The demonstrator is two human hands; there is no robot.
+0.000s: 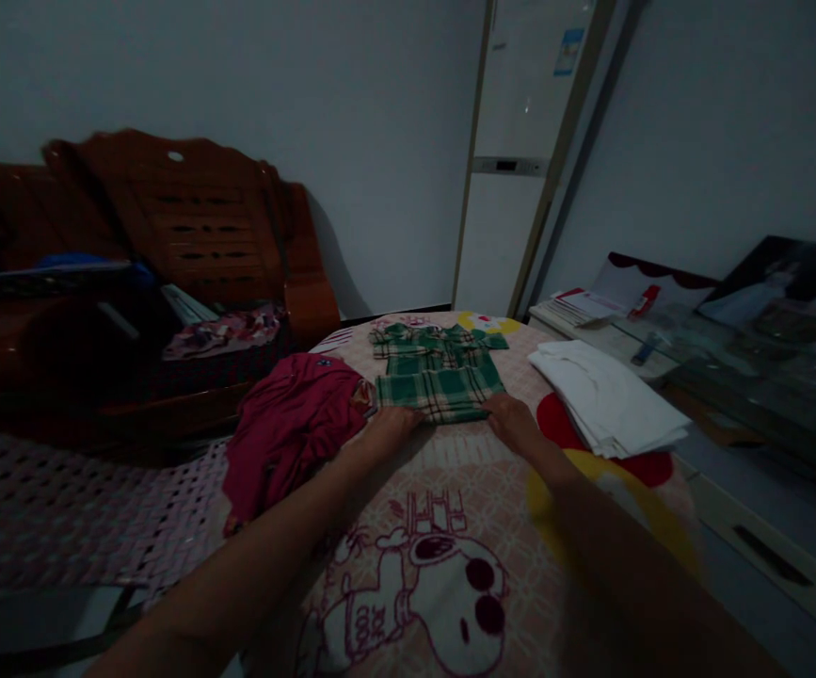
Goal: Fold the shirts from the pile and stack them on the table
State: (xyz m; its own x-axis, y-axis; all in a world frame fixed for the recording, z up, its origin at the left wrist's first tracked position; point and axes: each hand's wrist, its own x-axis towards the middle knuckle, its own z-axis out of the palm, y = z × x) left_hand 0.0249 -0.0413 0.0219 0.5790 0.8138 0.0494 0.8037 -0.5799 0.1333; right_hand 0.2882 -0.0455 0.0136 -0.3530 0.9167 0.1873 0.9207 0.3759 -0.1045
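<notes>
A green plaid shirt (442,381) lies on the round, cloth-covered table, its collar and sleeves at the far side and its lower part folded up into a flat band. At the near left corner of that band, my left hand (399,426) has its fingers closed on the fabric. My right hand (510,416) grips the near right corner in the same way. Just left of the shirt lies a crumpled magenta garment (301,419), apart from both hands. Dim light hides the exact hold of the fingertips.
The patterned tablecloth (442,490) shows a cartoon dog in front of me. A stack of folded white cloth or paper (605,395) sits at the table's right edge. A glass-topped cabinet (732,367) stands at right, a wooden bench (188,217) at left, and a tall white air conditioner (506,217) behind.
</notes>
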